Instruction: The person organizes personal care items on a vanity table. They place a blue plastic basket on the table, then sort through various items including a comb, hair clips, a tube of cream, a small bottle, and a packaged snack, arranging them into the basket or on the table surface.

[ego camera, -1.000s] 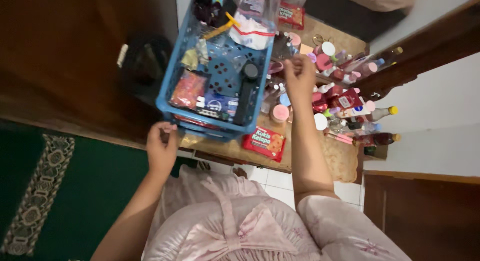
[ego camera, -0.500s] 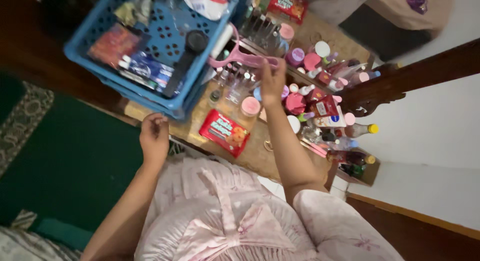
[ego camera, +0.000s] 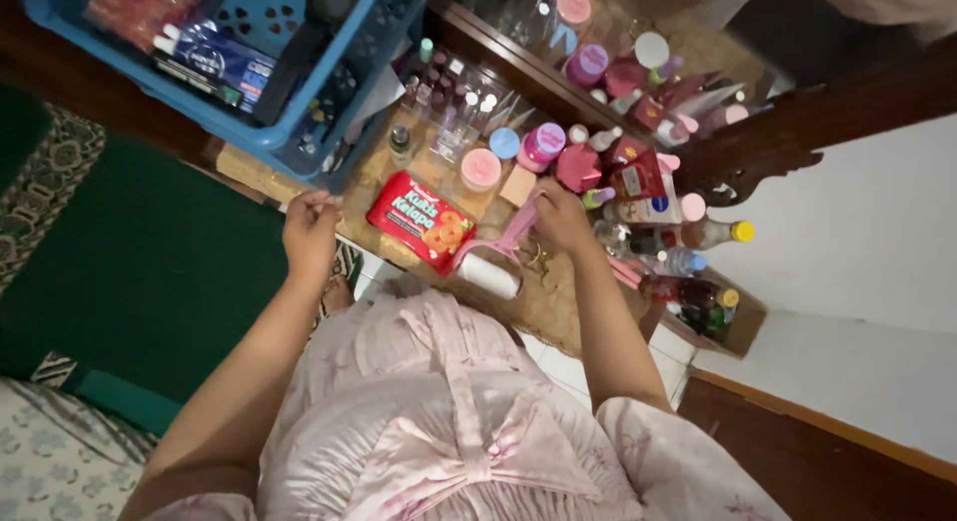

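While gripped by right hand, pink-handled lint roller, white roll

Head-cam view looking down at the person's own body. Both arms bare, reaching fwd from a pink-clothed torso. Left arm runs up from the lower left, elbow bent a little, forearm angled inward. Left hand is loosely curled, back of hand facing up, fingers tucked under near the knuckles; can't tell if anything is pinched inside. Right arm runs up from the lower right, forearm nearly straight. Right hand is closed in a grip, knuckles up, thumb side twd the left hand. Hands sit apart, approx level w/ each other.
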